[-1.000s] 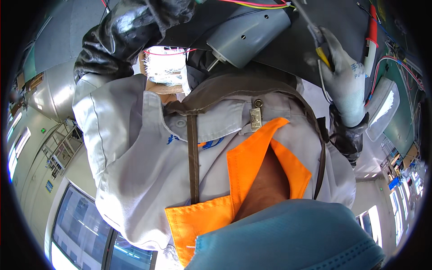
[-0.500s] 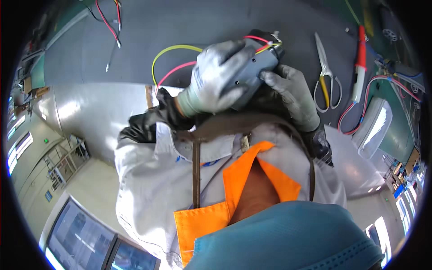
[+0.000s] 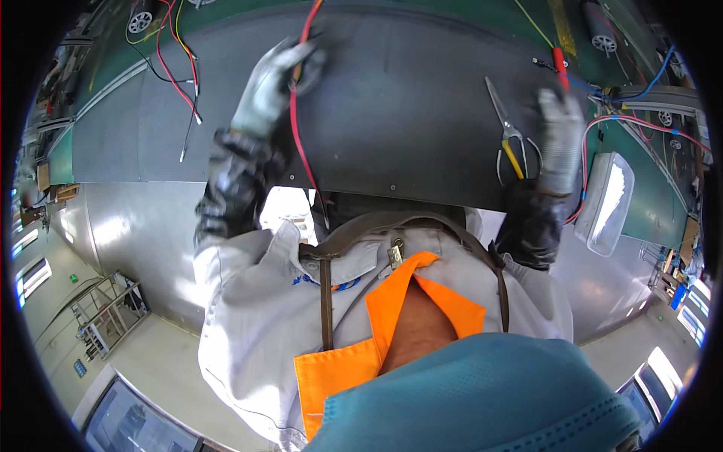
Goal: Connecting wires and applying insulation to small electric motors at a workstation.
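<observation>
My left hand [image 3: 273,87], in a pale glove, is raised at the upper left of the dark worktop. Its fingers curl round a red wire [image 3: 295,128], which runs up past the top of the view and hangs down over the worktop's near edge. At the right, my gloved right hand [image 3: 561,139] lies over a red-and-white stick-like tool [image 3: 559,62]. Only the tool's red end shows beyond the fingers, which are smeared by motion; their grip cannot be made out. Just left of that hand lie scissors [image 3: 510,128] with one yellow handle.
Loose red, yellow and black wires [image 3: 184,87] lie at the worktop's [image 3: 392,113] left. A lamp-like clear-covered fixture [image 3: 608,203] and red-blue cables [image 3: 640,119] are at the right. Wheels [image 3: 600,34] show beyond the far edge.
Both hands were together on a grey box-shaped device with red and yellow wires. It is out of sight now. My hands have parted, the left going up and left, the right going right.
</observation>
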A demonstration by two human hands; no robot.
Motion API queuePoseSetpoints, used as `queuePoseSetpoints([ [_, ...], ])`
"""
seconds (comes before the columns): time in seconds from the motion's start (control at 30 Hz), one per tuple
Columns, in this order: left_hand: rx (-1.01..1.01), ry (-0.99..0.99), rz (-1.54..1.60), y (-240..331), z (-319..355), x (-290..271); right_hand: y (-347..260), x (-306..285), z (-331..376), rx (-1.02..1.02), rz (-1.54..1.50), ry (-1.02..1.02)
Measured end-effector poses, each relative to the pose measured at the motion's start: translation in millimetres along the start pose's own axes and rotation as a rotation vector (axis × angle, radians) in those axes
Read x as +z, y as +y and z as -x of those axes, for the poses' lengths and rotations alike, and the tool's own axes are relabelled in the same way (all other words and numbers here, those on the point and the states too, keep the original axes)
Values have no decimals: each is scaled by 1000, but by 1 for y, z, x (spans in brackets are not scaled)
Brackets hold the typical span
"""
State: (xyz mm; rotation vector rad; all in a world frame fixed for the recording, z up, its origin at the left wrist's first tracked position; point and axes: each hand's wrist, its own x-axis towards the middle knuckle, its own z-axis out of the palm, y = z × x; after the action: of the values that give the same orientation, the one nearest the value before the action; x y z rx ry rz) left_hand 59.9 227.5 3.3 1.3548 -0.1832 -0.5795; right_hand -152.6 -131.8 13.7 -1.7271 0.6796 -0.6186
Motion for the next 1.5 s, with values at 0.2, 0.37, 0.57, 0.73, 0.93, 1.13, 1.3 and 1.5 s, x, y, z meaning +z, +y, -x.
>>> queuePoseSetpoints([
  [0.2, -136, -240, -88, -24, 117, -72, -16, -56, -50, -11, -196, -102],
  [0.37, -551, -534, -282, -31, 172, -57, -14, -39, -34, 223, 152, -422],
  [0.57, -538, -466, -414, -33, 169, -28, 23, -104, -39, 244, 243, 47],
  [0.73, -188, -270, -174, -11, 98, 43, -12, -100, -66, -8, -104, -59],
  [0.93, 70, -40, 99, -6, 49, 98, -10, 28, 1, -174, 378, -1054],
  [1.13, 28, -55, 243, -26, 31, 97, -21, 73, 58, -530, 282, -734],
  [1.3, 3, -30, 304, -29, 32, 100, -39, 95, 70, -334, 118, -360],
  [1.5, 11, -112, 430, -30, 34, 115, -39, 103, 69, -311, 42, -300],
])
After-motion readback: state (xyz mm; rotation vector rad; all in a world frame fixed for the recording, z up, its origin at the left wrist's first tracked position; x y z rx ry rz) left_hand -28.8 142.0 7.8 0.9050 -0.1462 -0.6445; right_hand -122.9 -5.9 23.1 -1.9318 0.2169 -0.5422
